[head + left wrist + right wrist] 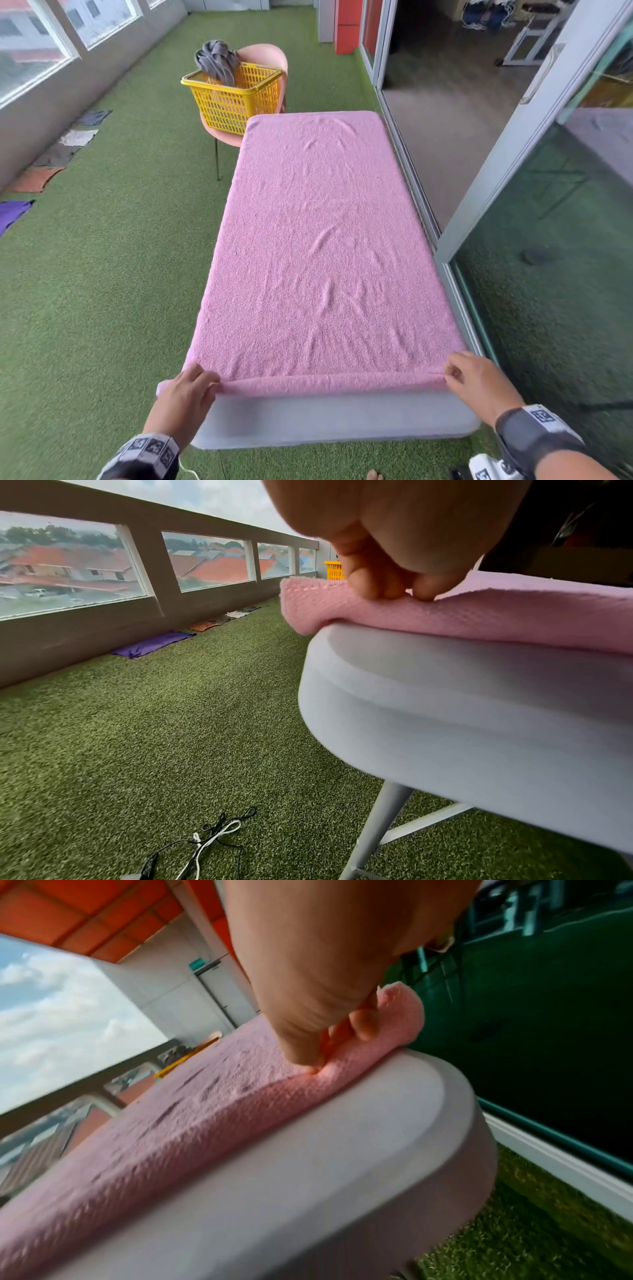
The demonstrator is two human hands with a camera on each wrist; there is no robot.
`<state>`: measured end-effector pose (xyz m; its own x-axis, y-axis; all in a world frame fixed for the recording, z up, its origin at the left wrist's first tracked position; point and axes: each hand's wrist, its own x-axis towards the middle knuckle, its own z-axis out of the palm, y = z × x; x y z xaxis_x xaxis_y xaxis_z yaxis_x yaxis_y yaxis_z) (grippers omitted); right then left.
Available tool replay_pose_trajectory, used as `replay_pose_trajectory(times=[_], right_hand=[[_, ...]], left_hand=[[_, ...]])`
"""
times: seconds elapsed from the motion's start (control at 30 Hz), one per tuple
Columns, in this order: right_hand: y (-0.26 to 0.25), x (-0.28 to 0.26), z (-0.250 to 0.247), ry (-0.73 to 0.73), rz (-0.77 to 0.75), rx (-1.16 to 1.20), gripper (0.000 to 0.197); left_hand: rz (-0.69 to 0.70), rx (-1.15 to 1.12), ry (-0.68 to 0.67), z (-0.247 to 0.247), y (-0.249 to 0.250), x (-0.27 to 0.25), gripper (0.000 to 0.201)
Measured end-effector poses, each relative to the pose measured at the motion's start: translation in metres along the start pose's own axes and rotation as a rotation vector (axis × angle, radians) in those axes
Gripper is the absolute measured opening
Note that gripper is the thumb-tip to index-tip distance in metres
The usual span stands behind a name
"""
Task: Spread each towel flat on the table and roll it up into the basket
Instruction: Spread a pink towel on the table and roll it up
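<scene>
A pink towel lies spread flat over most of the white table. Its near edge is turned over into a thin first fold. My left hand pinches that fold at the near left corner, its fingertips pressed into the pink towel. At the near right corner my right hand pinches the same fold, with its thumb and fingers curled on the pink towel. The yellow basket stands on a pink chair beyond the table's far left corner, with a grey towel hanging out of it.
Green artificial turf covers the floor. Several small cloths lie along the left wall under the windows. A glass sliding door runs close along the table's right side. Cables lie on the turf near the white table's leg.
</scene>
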<state>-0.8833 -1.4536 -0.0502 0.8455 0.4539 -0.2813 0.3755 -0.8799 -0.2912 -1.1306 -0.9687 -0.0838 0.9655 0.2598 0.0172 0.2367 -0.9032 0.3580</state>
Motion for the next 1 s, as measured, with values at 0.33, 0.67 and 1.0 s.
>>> replay_pose_trajectory(times=[0.33, 0.67, 1.0], right_hand=[[0.008, -0.013, 0.026, 0.042, -0.132, -0.166, 0.043], [0.000, 0.003, 0.009, -0.034, -0.093, -0.120, 0.031], [-0.003, 0.006, 0.012, 0.058, -0.051, -0.147, 0.022]], left_hand=[[0.120, 0.103, -0.008, 0.005, -0.006, -0.001, 0.035], [0.074, 0.157, 0.002, 0.001, -0.005, -0.003, 0.029], [0.048, 0.001, 0.058, 0.006, 0.004, 0.013, 0.011]])
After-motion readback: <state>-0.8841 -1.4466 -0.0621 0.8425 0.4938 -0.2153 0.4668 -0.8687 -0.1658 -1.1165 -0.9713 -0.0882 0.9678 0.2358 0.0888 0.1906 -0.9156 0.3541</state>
